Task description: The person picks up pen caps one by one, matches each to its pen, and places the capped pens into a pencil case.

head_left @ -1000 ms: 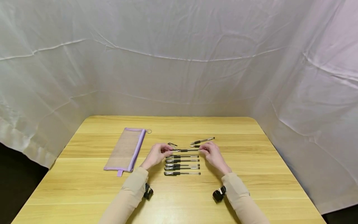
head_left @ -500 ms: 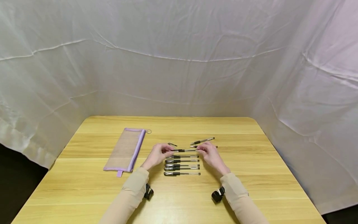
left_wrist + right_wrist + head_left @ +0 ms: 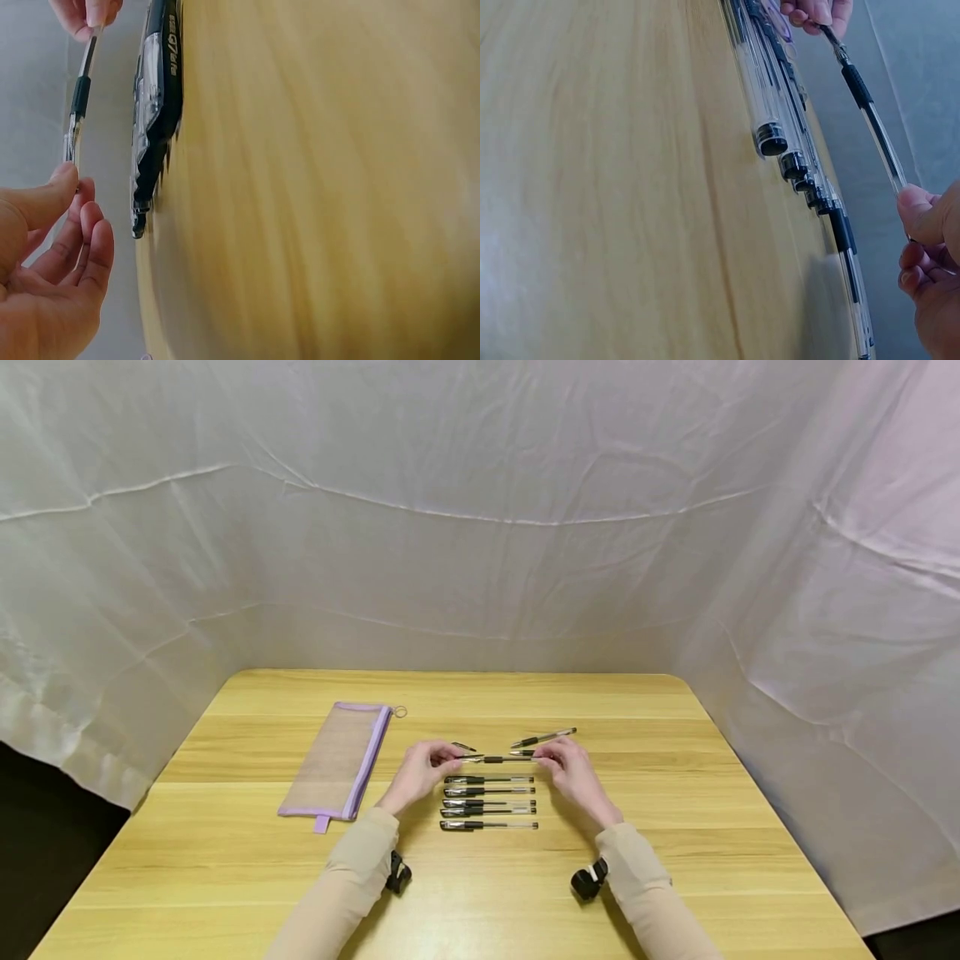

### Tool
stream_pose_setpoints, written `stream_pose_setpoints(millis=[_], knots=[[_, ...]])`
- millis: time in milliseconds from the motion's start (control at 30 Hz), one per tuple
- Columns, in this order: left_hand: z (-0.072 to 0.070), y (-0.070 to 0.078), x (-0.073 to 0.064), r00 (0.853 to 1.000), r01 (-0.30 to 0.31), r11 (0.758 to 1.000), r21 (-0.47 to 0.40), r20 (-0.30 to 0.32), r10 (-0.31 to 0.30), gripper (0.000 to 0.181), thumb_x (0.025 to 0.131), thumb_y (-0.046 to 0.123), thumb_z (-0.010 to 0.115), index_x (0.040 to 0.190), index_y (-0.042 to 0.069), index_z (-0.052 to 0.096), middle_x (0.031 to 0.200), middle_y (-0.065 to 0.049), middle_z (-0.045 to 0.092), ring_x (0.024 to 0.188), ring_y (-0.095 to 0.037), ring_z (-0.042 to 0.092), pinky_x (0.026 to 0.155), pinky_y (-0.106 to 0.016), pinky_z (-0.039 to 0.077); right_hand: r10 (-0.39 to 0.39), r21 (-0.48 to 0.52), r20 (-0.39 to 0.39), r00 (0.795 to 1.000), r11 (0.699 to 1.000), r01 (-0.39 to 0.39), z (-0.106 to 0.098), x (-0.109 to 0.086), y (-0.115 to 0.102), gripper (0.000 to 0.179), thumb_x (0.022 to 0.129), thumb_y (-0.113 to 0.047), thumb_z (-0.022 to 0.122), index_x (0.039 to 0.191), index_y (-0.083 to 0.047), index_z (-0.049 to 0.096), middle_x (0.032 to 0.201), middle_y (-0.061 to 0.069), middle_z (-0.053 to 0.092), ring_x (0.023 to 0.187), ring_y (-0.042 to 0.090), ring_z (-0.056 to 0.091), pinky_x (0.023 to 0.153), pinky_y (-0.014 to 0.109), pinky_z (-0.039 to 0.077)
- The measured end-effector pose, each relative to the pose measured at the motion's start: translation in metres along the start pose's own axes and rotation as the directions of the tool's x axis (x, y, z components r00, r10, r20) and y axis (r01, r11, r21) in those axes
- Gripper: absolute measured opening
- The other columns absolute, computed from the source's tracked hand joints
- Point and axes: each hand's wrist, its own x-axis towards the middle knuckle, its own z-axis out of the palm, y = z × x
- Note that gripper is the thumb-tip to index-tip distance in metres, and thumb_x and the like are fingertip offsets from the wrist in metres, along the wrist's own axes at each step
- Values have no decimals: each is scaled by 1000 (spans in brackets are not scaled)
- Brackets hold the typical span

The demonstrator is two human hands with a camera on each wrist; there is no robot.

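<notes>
My left hand pinches the black cap end of a clear-barrelled gel pen between thumb and fingertips. At the barrel's other end, the thumb and fingers of my right hand grip it. The pen spans level between both hands, raised over the table, its black rubber grip showing in the left wrist view. My left fingertips hide part of the cap. Just nearer me, several capped gel pens lie in a row, caps to the left.
Behind my right hand lie two uncapped pens, the nearer partly hidden by it. A loose black cap is beside my left fingertips. To the left lies a purple mesh zip pouch with a ring. Pale curtains surround the wooden table.
My right hand first shifts slightly left with the pen, then back right. More of the pen's front part now shows beside my left fingers. The row of pens and the pouch stay put.
</notes>
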Motion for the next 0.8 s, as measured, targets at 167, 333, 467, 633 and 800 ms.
stream_pose_setpoints(millis=[167, 333, 467, 633, 800], knots=[[3, 1, 0, 1000, -15, 1000, 4, -1, 15, 16, 89, 3, 72, 105, 2, 74, 93, -12, 74, 77, -13, 62, 69, -18, 50, 15, 7, 17, 1000, 1000, -15, 0, 0, -3, 11, 91, 3, 66, 97, -2, 73, 98, 11, 66, 88, 21, 61, 77, 30, 54], [3, 2, 0, 1000, -18, 1000, 2, 8, 18, 16, 90, 4, 72, 105, 2, 74, 96, -13, 75, 78, -13, 62, 70, -18, 51, 57, -2, 57, 997, 998, -57, 0, 1, -7, 11, 93, 0, 66, 100, -3, 74, 102, 11, 67, 94, 23, 63, 83, 34, 56], [2, 2, 0, 1000, -12, 1000, 15, 15, 12, 17, 89, 5, 73, 106, 2, 75, 101, -14, 76, 81, -14, 64, 72, -19, 52, 39, -15, 64, 997, 999, -39, 1, 3, -9, 9, 93, -1, 66, 98, -4, 74, 102, 11, 67, 96, 25, 64, 86, 40, 56], [0, 0, 1, 1000, -13, 999, 37, 9, 13, 17, 87, 6, 75, 104, 3, 77, 106, -15, 77, 84, -15, 67, 73, -22, 54, -27, -26, 67, 997, 999, 29, 2, 4, -11, 8, 91, -1, 68, 96, -3, 74, 101, 12, 67, 98, 28, 64, 90, 46, 54], [-2, -1, 1, 1000, -22, 998, 51, -4, 22, 15, 87, 3, 75, 101, 4, 78, 103, -15, 78, 82, -15, 67, 70, -22, 54, -73, -37, 83, 994, 996, 77, 2, 8, -12, 9, 90, -1, 68, 96, -2, 75, 98, 10, 68, 94, 25, 63, 87, 44, 55]])
